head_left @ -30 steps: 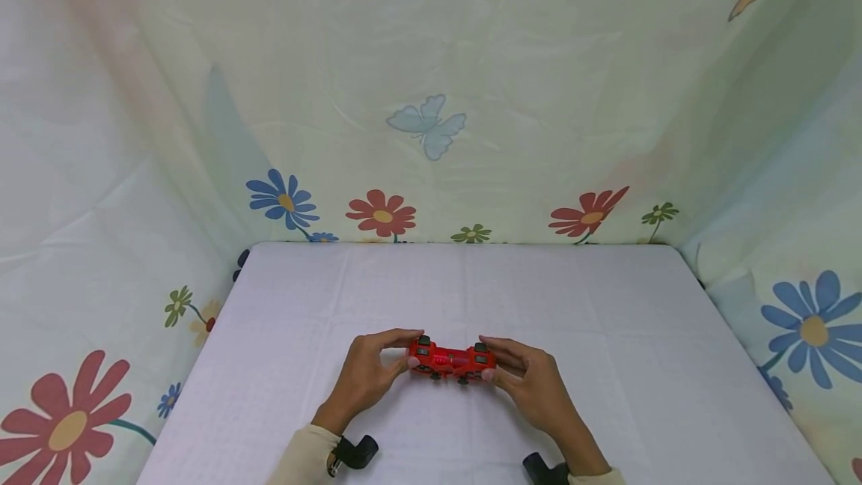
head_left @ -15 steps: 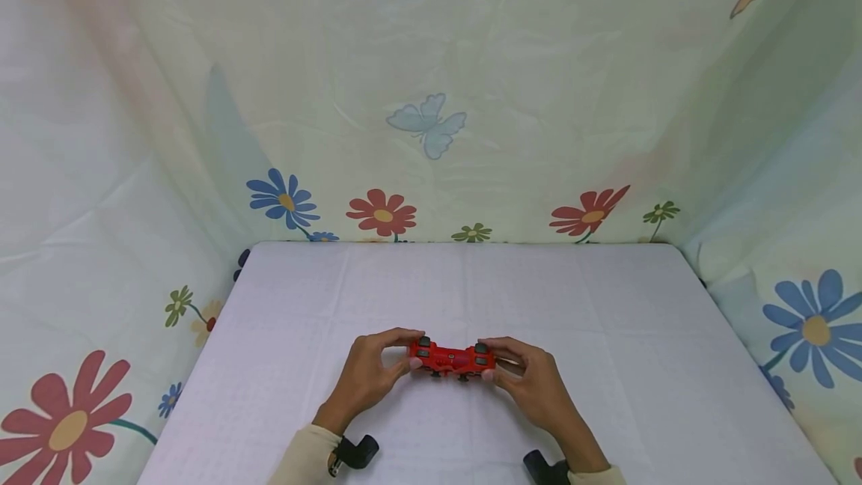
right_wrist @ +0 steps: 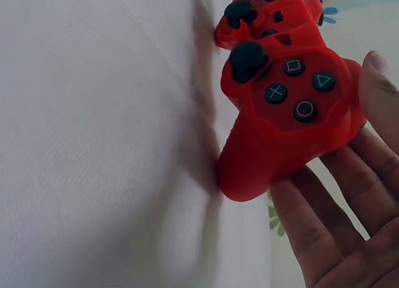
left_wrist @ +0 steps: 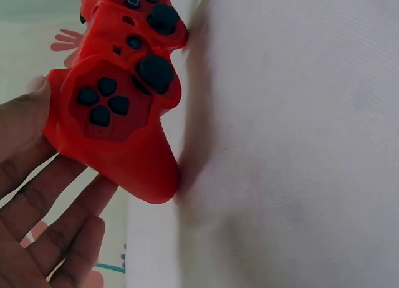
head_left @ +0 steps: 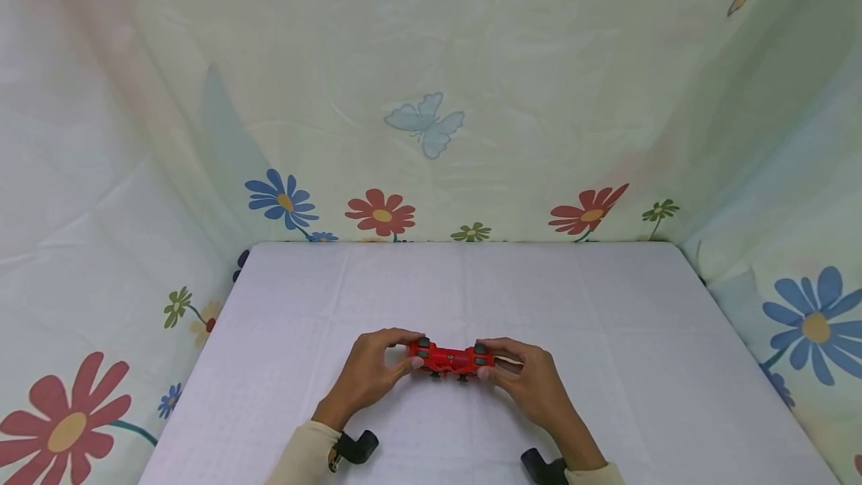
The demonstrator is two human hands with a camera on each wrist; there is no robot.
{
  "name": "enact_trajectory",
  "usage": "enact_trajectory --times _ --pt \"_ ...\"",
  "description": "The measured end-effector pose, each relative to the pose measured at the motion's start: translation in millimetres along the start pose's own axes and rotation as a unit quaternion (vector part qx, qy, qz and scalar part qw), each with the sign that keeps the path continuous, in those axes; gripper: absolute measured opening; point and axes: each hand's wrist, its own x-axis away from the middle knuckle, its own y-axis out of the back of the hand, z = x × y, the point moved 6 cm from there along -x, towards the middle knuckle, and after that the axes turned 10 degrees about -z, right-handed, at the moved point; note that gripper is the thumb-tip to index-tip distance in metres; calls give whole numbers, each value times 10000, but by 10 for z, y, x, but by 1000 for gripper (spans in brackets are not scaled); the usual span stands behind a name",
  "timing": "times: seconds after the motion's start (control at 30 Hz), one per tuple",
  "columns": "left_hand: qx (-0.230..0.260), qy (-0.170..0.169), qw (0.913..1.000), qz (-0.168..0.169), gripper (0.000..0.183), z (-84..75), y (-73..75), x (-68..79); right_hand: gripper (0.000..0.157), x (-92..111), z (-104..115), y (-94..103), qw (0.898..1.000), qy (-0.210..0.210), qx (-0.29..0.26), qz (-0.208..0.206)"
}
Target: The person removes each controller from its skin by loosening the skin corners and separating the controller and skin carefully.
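A red game controller (head_left: pixel 451 360) with dark buttons and thumbsticks is held between both hands, its shoulder-button edge facing up in the head view. My left hand (head_left: pixel 369 371) pinches one end between thumb and fingers. At the other end my right hand (head_left: pixel 528 380) does the same. The left wrist view shows the controller's (left_wrist: pixel 118 107) directional buttons, with the thumb at its edge and fingers behind the grip. In the right wrist view the symbol buttons of the controller (right_wrist: pixel 262 151) face the camera. Its grips are at or just above the cloth; contact is unclear.
A white cloth covers the table (head_left: pixel 592 290). Behind and at both sides hangs a curtain (head_left: pixel 525 81) printed with flowers and a butterfly. Each wrist wears a black camera mount (head_left: pixel 357 449). Dark round objects (head_left: pixel 241 264) show at the table's far left edge.
The controller has tilted very slightly between the hands, and the fingers have shifted a little. Otherwise both hands stay in the same place.
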Motion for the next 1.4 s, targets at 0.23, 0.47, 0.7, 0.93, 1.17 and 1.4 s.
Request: enact_trajectory --times 0.23,0.47,0.7,0.93,1.17,1.4 --pt "29 -65 9998 172 37 -19 -5 -18 41 -11 32 -8 9998 -134 121 -59" --pt "-97 -74 9998 140 32 -48 -2 -37 37 -2 45 -29 9996 -249 164 -27" --pt "-301 -19 9995 2 34 -73 -2 -8 39 22 57 -14 9995 -195 226 -121" --pt "-568 -211 9977 -295 35 -100 -5 -15 45 27 95 14 9992 76 325 -201" --pt "-601 -265 9968 -461 35 -110 -10 -19 44 26 101 18 9976 236 522 -388" --pt "-635 -334 9957 -578 38 -105 -27 9 45 47 74 1 9964 175 674 -490"
